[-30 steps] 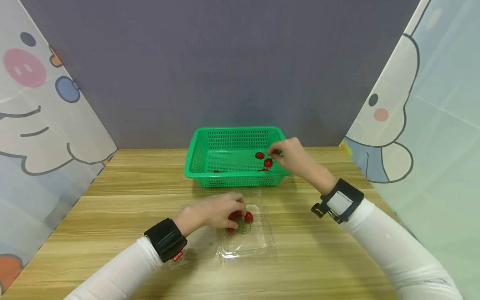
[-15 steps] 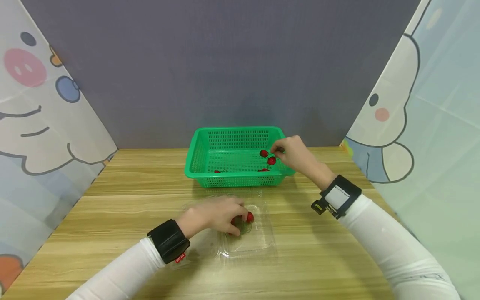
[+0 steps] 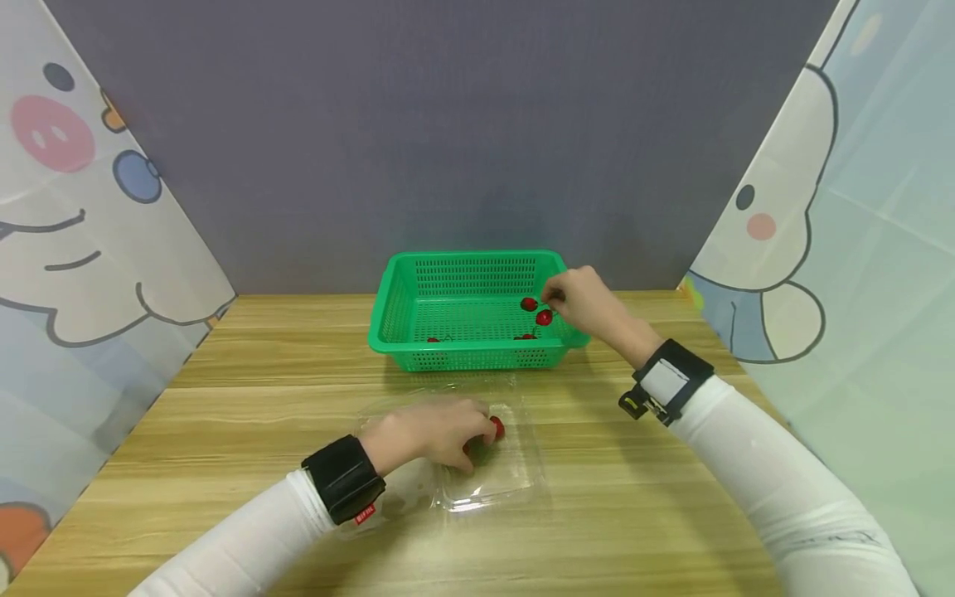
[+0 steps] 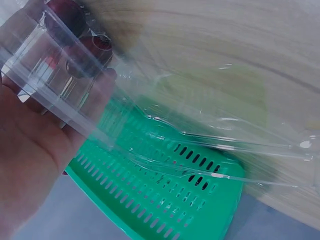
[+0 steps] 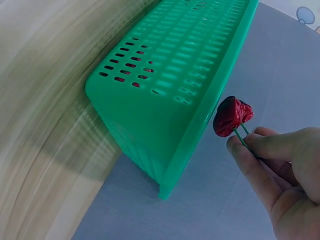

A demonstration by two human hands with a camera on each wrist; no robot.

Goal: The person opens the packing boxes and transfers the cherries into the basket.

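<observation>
My right hand (image 3: 582, 303) is over the right side of the green basket (image 3: 466, 342), pinching thin green stems between thumb and fingertips. From them hang a pair of red cherries (image 3: 544, 317), also in the right wrist view as shiny red cherries (image 5: 232, 117) beside the basket rim. My left hand (image 3: 443, 431) reaches down into a clear plastic clamshell box (image 3: 507, 493), fingers curled round cherries (image 4: 90, 57) seen through the plastic in the left wrist view. One red cherry (image 3: 496, 427) shows at its fingertips in the head view; the hand covers the others.
Several more cherries (image 3: 528, 337) lie low in the basket near its front wall, another cherry (image 3: 433, 340) at front left. A wooden table (image 3: 261, 373) carries everything. A grey panel (image 3: 448, 124) stands behind, with cartoon-printed sheets (image 3: 776, 232) at both sides.
My right hand has moved slightly right and back with the pair of cherries. My left hand has shifted right and a little lower, covering cherries that showed before.
</observation>
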